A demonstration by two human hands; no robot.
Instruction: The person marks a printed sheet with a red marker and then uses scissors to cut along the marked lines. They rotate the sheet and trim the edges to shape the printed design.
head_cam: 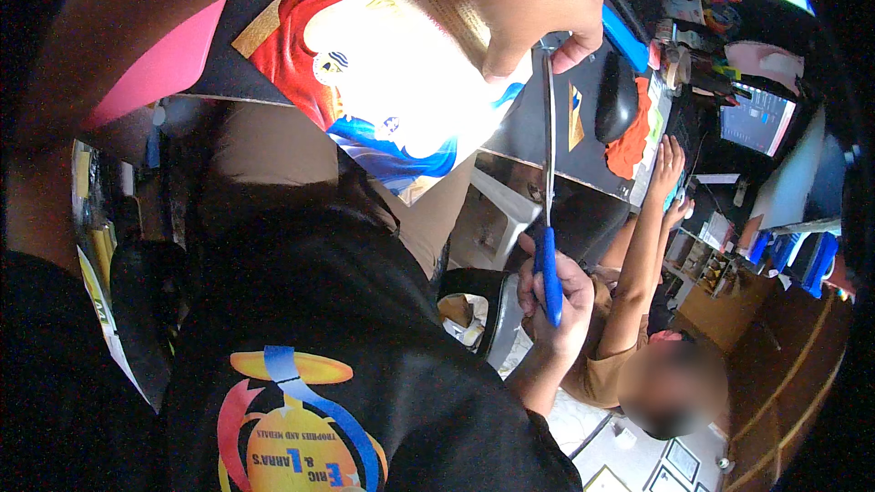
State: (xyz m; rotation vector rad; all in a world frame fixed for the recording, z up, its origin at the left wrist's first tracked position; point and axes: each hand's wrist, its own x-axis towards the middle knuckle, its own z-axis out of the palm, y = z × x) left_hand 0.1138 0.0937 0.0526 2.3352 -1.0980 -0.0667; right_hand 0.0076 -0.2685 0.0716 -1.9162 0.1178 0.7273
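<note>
A glossy printed panel (pixel 403 75) with red and blue swirls, gold corners and small emblems lies tilted over the table edge, above my lap. Its middle is washed out by light. From above, my left hand (pixel 536 14) holds its right side, thumb on the printed face. My right hand (pixel 564 297) grips the blue handle of a long, thin-bladed tool (pixel 549 150), seen almost edge-on. The blade points away from me along the panel's right corner, and its far end reaches my left fingers. Whether it touches the panel I cannot tell.
A black computer mouse (pixel 616 106), an orange cloth (pixel 630 133) and a small gold-edged offcut (pixel 575 116) lie on the dark table (pixel 533 154). At right, a seated person (pixel 625 314) reaches to a keyboard. A white plastic chair (pixel 502 215) stands below the table.
</note>
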